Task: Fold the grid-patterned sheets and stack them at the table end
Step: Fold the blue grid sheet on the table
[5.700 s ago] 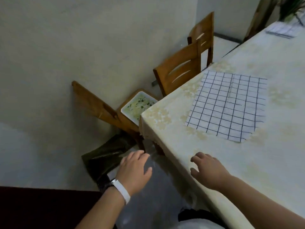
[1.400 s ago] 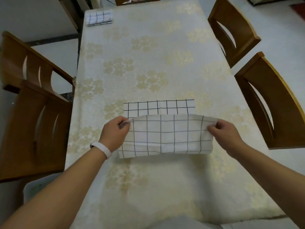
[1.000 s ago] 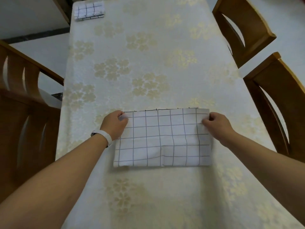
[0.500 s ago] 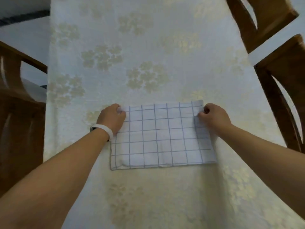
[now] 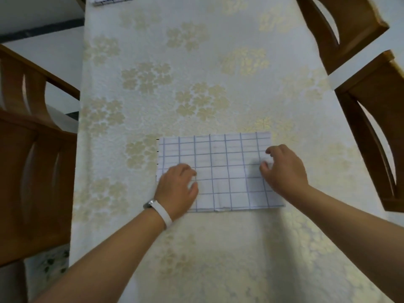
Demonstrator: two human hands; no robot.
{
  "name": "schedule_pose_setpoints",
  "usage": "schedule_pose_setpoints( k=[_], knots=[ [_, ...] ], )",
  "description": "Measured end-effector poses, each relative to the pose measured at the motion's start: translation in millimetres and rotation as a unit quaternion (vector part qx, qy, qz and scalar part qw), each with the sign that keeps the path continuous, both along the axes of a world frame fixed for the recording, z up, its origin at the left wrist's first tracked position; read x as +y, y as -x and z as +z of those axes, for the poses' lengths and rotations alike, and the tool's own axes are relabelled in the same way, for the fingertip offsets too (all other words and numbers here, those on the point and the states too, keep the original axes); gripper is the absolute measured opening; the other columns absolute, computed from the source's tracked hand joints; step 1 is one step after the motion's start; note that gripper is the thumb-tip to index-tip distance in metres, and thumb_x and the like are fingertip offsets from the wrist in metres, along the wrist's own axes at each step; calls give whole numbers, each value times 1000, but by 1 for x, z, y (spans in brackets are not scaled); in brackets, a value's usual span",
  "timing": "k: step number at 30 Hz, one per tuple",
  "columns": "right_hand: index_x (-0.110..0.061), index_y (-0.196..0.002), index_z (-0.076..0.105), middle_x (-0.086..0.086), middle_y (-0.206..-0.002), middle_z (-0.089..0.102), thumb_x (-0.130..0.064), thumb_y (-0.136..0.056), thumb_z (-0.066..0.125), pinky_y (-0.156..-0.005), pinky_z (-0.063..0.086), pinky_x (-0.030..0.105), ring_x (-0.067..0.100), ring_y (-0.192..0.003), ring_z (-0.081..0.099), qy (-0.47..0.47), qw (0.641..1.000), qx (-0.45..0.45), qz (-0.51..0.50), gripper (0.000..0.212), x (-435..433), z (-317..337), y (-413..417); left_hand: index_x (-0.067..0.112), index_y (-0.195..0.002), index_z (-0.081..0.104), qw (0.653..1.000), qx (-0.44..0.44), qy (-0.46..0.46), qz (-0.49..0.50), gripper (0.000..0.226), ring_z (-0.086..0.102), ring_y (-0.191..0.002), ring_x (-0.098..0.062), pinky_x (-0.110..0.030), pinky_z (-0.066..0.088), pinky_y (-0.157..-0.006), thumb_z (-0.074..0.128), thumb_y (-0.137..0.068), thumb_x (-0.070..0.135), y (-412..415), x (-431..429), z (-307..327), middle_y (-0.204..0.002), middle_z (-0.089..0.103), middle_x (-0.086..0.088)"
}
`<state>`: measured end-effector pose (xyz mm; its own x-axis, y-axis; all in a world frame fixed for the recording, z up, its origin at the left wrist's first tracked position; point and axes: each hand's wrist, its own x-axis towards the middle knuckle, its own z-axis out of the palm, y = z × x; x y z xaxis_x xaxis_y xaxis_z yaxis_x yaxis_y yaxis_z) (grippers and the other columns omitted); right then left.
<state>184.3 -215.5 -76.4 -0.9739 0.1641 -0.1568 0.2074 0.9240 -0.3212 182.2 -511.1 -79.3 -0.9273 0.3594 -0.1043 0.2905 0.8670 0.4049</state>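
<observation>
Sheet (image 5: 218,171): white cloth with a thin dark grid, lying flat as a wide rectangle on the near middle of the worktop, long side running left to right; dark line ends of a lower layer peek out along its left edge, so it lies doubled
Left grip (image 5: 177,189): the bare left hand, palm down on the sheet's near left part, fingers loosely bent and pointing toward the middle, thumb spread; it presses the cloth and holds nothing
Right grip (image 5: 284,169): the bare right hand, over the sheet's right end, fingers curled, thumb and forefinger a little apart; the fingertips are blurred, so I cannot tell whether they pinch the cloth or only touch it
Wristband (image 5: 161,213): white, on the left wrist, just off the sheet's near edge
Folded stack (image 5: 111,0): grid cloth at the far left corner of the worktop, cut off by the top of the view, well apart from the sheet
Worktop (image 5: 196,62): long table under a pale cloth with gold flower clusters
Chairs: wooden, left chairs (image 5: 32,171) and right chairs (image 5: 371,138) standing along the worktop's long sides
</observation>
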Motion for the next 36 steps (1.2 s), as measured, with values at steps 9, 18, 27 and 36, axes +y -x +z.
schedule_pose_setpoints(
  k=[9,18,27,36],
  knots=[
    [-14,-76,60,6,-79,56,-18,-73,63,-53,44,35,30,-64,53,-37,963,30,264,6,-35,-22,-79,14,-124,61,986,-108,104,-67,52,57,-119,-30,-44,52,-87,42,-82,37,-69,0,-15,-132,58,-11],
    [-10,-71,59,8,-74,54,-7,-74,75,-48,42,34,30,-60,50,-27,967,48,248,16,-16,-36,-106,30,-150,-11,963,-102,200,-151,72,-25,-141,-12,-33,-10,-116,2,-88,65,-85,-53,-32,-154,-25,7],
    [-10,-69,58,7,-70,52,-6,-69,79,-47,33,29,29,-59,51,-73,971,33,227,22,-29,-27,-110,25,-142,-29,962,-135,215,-103,80,-32,-140,-18,-34,-12,-116,0,-83,71,-105,-60,-31,-149,-37,4],
    [-14,-87,59,7,-89,54,-7,-75,65,-55,30,31,31,-83,57,-161,970,-64,169,15,-43,-18,-118,26,-146,-24,965,-149,212,-29,88,-29,-141,-16,-41,-5,-117,-8,-75,75,-127,-65,-29,-153,-33,2]
  ],
)
